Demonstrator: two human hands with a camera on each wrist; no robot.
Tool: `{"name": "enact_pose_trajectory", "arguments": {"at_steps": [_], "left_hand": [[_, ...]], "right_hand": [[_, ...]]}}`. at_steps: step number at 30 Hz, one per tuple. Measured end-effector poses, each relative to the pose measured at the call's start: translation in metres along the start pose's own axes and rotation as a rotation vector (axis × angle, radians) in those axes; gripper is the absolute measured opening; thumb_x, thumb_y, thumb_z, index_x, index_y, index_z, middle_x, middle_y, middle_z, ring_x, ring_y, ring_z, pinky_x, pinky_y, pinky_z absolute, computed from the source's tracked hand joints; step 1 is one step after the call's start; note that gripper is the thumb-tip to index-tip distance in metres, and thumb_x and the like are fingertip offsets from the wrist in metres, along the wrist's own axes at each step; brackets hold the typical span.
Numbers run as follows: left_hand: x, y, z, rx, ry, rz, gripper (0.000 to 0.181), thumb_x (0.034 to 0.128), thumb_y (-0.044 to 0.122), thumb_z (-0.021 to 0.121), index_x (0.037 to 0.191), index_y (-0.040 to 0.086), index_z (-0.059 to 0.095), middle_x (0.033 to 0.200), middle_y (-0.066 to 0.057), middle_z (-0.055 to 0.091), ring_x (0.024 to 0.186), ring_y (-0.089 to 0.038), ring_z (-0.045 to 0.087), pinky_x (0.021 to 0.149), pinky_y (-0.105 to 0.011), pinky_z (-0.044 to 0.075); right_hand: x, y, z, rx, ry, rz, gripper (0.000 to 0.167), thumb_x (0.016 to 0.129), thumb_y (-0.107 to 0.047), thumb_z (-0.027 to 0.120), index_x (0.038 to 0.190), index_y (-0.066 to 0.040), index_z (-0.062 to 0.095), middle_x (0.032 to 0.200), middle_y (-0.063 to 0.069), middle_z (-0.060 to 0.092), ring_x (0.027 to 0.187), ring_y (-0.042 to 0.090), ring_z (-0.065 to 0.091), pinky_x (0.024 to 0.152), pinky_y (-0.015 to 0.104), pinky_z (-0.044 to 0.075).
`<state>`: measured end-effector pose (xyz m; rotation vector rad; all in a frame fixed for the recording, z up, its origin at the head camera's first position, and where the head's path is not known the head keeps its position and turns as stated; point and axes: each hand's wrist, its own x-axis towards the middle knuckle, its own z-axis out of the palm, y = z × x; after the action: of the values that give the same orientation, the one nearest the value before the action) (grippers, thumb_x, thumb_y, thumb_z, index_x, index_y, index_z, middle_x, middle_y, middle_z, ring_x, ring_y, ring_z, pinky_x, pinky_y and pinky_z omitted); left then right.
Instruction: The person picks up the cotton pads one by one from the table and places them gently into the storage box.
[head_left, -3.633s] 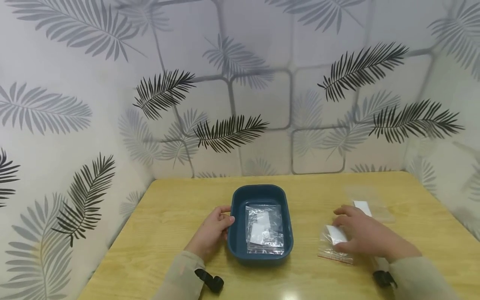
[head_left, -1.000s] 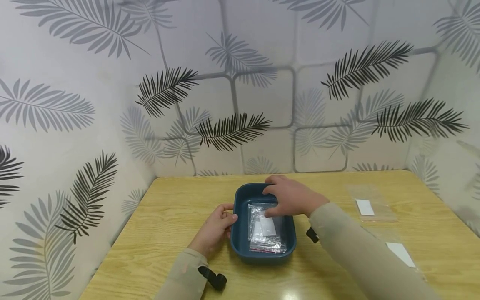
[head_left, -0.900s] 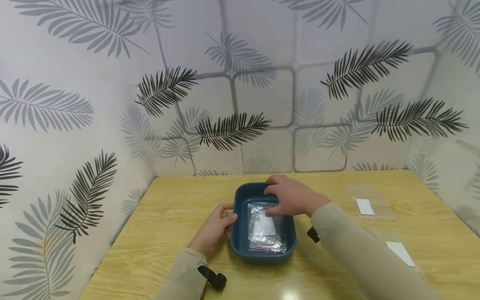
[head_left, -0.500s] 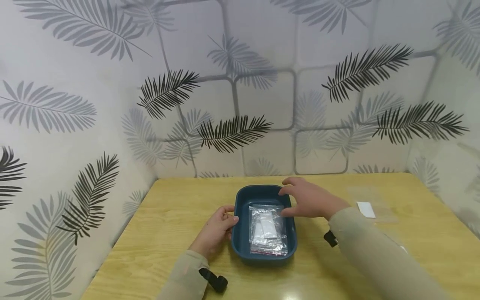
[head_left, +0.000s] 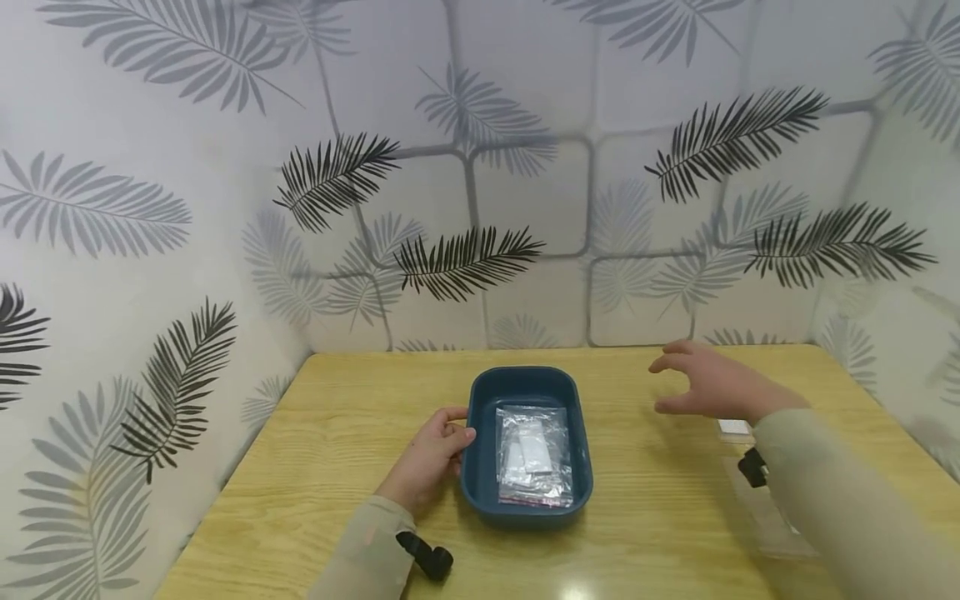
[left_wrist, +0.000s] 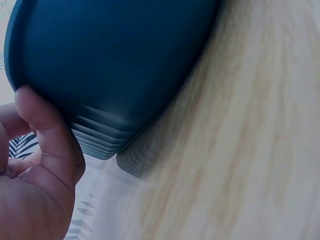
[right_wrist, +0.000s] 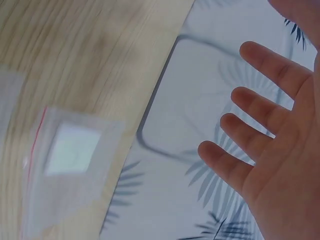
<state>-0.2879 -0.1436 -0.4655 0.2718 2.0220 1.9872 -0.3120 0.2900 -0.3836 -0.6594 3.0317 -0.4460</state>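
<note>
Wood-grain surface (head_left: pixel 360 433): left hand (head_left: pixel 423 458) pinches dark-blue tray (head_left: pixel 525 519) by its side, likely steadying it, clear zip-lock bags (head_left: pixel 534 458) piled inside; right hand (head_left: pixel 708 383), empty, fingers spread, hovers near loose bags (right_wrist: pixel 75 155).

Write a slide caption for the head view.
Left hand holds a blue tray of plastic bags while the right hand hovers open above the table.

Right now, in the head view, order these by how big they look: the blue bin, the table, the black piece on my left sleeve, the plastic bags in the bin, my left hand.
1. Table
2. Blue bin
3. Plastic bags and left hand, too alike to rank
4. Black piece
</note>
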Motion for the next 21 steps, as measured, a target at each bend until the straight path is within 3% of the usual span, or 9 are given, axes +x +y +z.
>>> {"name": "enact_pose_trajectory", "arguments": {"at_steps": [9,15,21], "left_hand": [[0.001,-0.002,0.000,0.002,0.007,-0.009,0.048,0.1048,0.017,0.057,0.147,0.002,0.040,0.109,-0.021,0.061,0.078,-0.021,0.060,0.064,-0.028,0.051],[0.001,-0.001,-0.001,0.000,0.001,-0.003,0.048,0.1051,0.019,0.057,0.147,0.003,0.040,0.109,-0.020,0.061,0.079,-0.021,0.062,0.064,-0.028,0.053],[0.001,-0.001,0.000,-0.010,0.000,-0.002,0.047,0.1051,0.017,0.057,0.147,0.002,0.040,0.108,-0.020,0.061,0.078,-0.021,0.061,0.063,-0.028,0.051]], "right_hand": [[-0.019,0.040,-0.001,0.001,0.000,0.009,0.061,0.085,-0.045,0.079,0.128,-0.003,0.066,0.139,0.029,0.048,0.127,0.052,0.045,0.099,0.066,0.039],[-0.026,0.056,0.002,-0.006,0.015,0.027,0.055,0.085,-0.037,0.081,0.125,-0.001,0.067,0.132,0.028,0.051,0.122,0.050,0.048,0.099,0.066,0.039],[-0.033,0.068,0.004,0.010,-0.022,0.070,0.059,0.085,-0.037,0.080,0.127,0.001,0.065,0.132,0.032,0.049,0.120,0.053,0.047,0.095,0.066,0.041]]}}
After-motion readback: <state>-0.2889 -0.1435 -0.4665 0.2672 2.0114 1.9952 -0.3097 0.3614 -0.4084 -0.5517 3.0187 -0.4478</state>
